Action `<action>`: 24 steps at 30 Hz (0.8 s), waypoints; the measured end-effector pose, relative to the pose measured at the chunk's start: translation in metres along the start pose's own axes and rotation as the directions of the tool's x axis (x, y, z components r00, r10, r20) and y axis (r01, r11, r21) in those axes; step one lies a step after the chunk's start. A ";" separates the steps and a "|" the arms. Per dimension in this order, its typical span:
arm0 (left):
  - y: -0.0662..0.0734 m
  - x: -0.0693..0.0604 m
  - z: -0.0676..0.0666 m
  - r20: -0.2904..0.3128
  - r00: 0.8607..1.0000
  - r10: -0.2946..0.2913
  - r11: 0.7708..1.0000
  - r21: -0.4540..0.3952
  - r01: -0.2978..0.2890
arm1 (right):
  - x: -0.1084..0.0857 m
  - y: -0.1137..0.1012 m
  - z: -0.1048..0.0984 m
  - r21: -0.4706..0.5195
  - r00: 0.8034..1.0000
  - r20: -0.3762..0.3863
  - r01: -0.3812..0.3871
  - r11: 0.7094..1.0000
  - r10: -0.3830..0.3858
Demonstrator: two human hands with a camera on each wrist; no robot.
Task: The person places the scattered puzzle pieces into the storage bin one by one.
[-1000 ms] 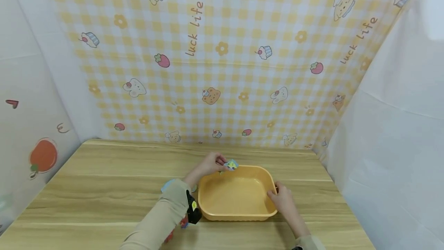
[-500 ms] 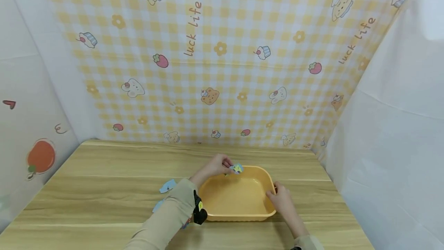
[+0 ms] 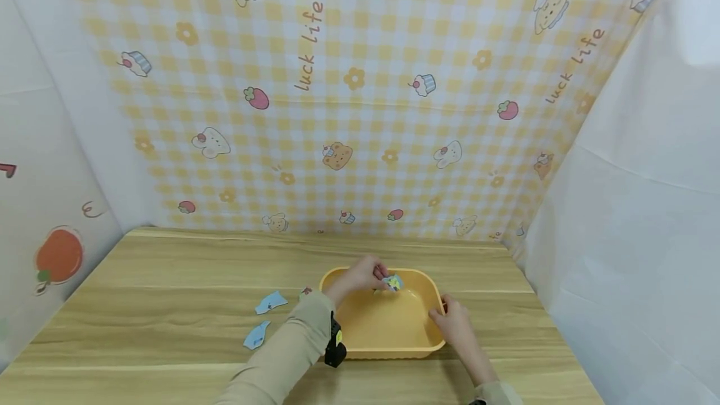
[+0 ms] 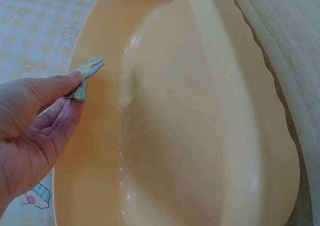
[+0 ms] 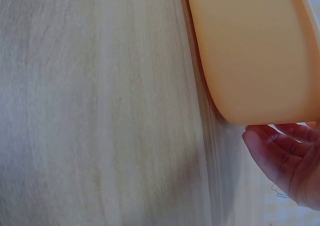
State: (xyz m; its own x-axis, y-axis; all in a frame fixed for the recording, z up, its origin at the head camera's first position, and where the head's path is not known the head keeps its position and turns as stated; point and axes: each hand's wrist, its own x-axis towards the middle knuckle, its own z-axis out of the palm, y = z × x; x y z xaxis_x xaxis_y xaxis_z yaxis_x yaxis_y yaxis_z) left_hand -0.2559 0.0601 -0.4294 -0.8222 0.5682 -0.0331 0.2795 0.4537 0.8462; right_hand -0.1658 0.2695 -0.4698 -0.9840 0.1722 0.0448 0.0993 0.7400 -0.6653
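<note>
Left hand (image 3: pixel 368 272) has shifted right over the last second, taking a card cutout (image 3: pixel 395 283) from above the far rim to inside the basin (image 3: pixel 382 330) outline. Left sleeve (image 3: pixel 281 352) has gone the same way, so two blue pieces (image 3: pixel 271 302) (image 3: pixel 257 335) on the left of the table (image 3: pixel 169 311) now show in full. Red bits seen near the cuff at first are now behind the arm. Basin and right hand (image 3: pixel 457 322) hold position.

Hand states: left pinches the cutout between thumb and fingertips, palm side showing in its wrist view. Printed yellow and light blue, jagged outline; can't tell if it's one piece or two overlapped. It sits near the far wall of the basin; height over the floor unclear. Right grips the basin's right end, thumb at the rim, fingers curled around the outside, tips partly hidden.

Third piece (image 3: pixel 305 293), with a red print, lies left of the basin, partly covered by the sleeve. The two blue ones lie apart, one nearer than the other.

Black wrist device (image 3: pixel 335 347) on the left cuff, in front of the basin's near left corner. Yellow check cloth (image 3: pixel 382 120) hangs behind the table, white sheet (image 3: pixel 635 217) to the right.
</note>
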 end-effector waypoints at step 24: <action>0.006 0.013 0.036 0.035 0.999 0.041 0.980 0.191 -0.047 | 0.001 0.001 0.002 -0.012 1.000 -0.016 -0.016 1.000 0.015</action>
State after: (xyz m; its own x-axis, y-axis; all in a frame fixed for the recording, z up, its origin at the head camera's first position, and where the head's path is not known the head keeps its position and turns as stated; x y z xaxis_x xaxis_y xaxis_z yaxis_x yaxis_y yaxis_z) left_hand -0.2470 0.0942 -0.4440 -0.7923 0.6099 -0.0164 0.4076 0.5492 0.7296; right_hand -0.1667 0.2696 -0.4719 -0.9799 0.1942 0.0467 0.1162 0.7447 -0.6572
